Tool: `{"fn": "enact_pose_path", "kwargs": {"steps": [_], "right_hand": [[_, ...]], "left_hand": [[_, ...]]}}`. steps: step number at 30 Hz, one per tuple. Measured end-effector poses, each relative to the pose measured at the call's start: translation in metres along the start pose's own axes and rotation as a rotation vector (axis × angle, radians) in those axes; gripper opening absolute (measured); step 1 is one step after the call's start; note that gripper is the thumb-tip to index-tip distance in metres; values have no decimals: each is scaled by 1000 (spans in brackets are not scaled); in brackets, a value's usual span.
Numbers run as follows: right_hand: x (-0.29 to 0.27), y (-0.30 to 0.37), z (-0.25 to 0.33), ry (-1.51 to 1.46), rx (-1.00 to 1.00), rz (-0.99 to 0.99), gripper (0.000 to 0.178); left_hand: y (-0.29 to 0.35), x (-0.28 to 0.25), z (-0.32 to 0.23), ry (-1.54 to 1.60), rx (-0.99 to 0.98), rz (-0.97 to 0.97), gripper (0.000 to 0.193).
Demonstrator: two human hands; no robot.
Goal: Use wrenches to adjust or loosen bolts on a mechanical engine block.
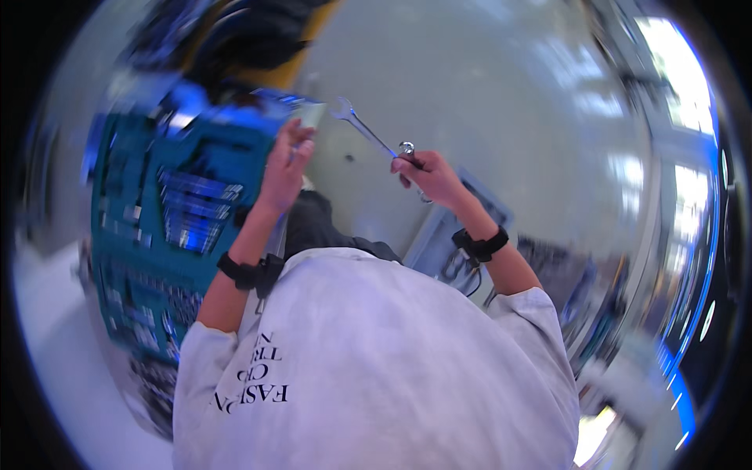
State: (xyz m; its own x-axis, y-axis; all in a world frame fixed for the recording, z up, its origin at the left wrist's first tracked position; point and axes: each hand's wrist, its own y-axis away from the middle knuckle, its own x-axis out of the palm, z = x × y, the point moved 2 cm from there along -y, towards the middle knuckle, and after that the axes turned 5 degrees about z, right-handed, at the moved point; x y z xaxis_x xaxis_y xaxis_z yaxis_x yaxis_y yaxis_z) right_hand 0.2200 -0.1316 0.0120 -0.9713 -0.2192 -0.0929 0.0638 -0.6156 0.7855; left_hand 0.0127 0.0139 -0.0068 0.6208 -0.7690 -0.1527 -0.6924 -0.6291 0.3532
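My right hand [429, 176] is closed round a chrome combination wrench [364, 131], its open jaw pointing up and to the left. A ring end shows below the fist. Another shiny round metal end [406, 147] sticks up above the fingers; the rest of that piece is hidden in the grip. My left hand [283, 171] is raised, fingers apart and slightly bent, with nothing visible in it. Just beyond its fingertips is a blurred pale flat-sided object [311, 115]. To its left lies a teal tool case [125, 168] with rows of metal tools in fitted slots.
A yellow-edged surface [286, 69] with dark items stands at the far left. A grey panel or frame [450, 227] is below my right hand. Pale floor [470, 86] spreads ahead. Bright windows line the right side. Much of the view is motion-blurred.
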Motion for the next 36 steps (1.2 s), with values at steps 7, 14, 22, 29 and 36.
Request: {"fn": "enact_pose_path", "kwargs": {"steps": [7, 14, 22, 29, 36], "right_hand": [[1, 104, -153, -980, -409, -666, 30], [131, 195, -300, -1137, 91, -1549, 28], [301, 211, -311, -1891, 466, -1822, 24], [308, 172, -290, -2330, 464, -1783, 21], [300, 169, -302, -2378, 566, -1695, 21]], "left_hand": [[-81, 309, -77, 591, -77, 1221, 26], [16, 504, -72, -89, 37, 1412, 30], [79, 646, -63, -634, 467, 1505, 37], [105, 712, -28, -558, 511, 1564, 40], [100, 722, -3, -608, 355, 1659, 40]]}}
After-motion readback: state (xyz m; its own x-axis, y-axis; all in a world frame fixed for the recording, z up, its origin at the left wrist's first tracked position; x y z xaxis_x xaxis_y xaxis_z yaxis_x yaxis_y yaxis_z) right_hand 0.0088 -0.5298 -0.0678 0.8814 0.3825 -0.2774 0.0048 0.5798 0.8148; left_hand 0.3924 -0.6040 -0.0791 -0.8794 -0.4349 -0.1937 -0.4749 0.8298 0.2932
